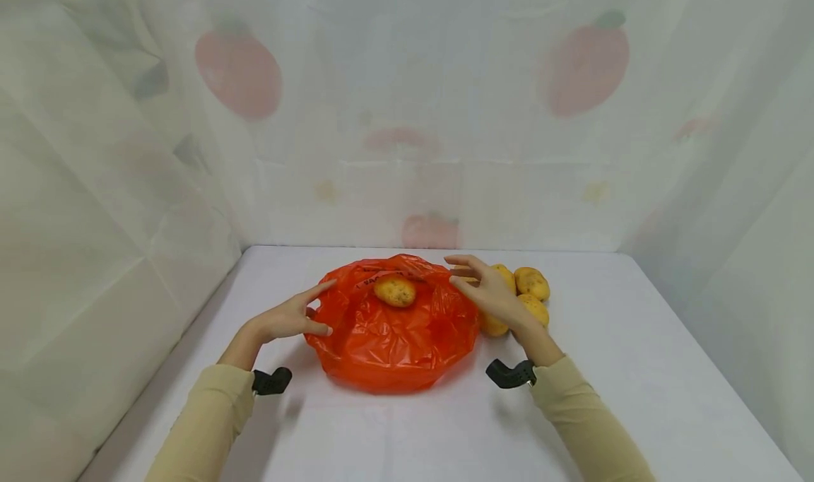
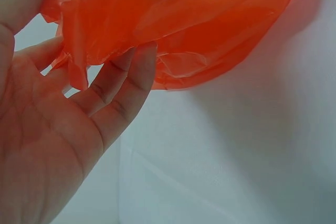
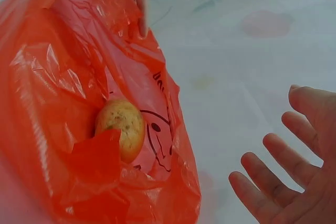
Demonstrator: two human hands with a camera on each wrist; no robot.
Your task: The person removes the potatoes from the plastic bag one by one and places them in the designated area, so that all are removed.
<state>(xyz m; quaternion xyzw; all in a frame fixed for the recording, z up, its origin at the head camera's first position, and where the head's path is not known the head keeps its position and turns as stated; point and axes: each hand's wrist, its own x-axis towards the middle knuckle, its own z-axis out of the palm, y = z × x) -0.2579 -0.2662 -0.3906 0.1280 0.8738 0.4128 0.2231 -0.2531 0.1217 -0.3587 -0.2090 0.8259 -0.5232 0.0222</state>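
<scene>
A red plastic bag (image 1: 394, 348) stands on the white table with its mouth spread wide. Inside it lies one potato (image 1: 395, 291), seen also as a yellow-brown potato (image 3: 122, 129) in the right wrist view. My left hand (image 1: 289, 319) holds the bag's left rim, with the film running between thumb and fingers. In the left wrist view, its fingers (image 2: 118, 98) curl up against the outside of the red film (image 2: 210, 35). My right hand (image 1: 490, 295) hovers at the bag's right rim, fingers apart and holding nothing.
Several potatoes (image 1: 533, 284) sit in a group just right of the bag, partly hidden behind the right hand. The white table (image 1: 388, 439) is bounded by pale fabric walls (image 1: 381, 185) with faded fruit prints at the back and sides.
</scene>
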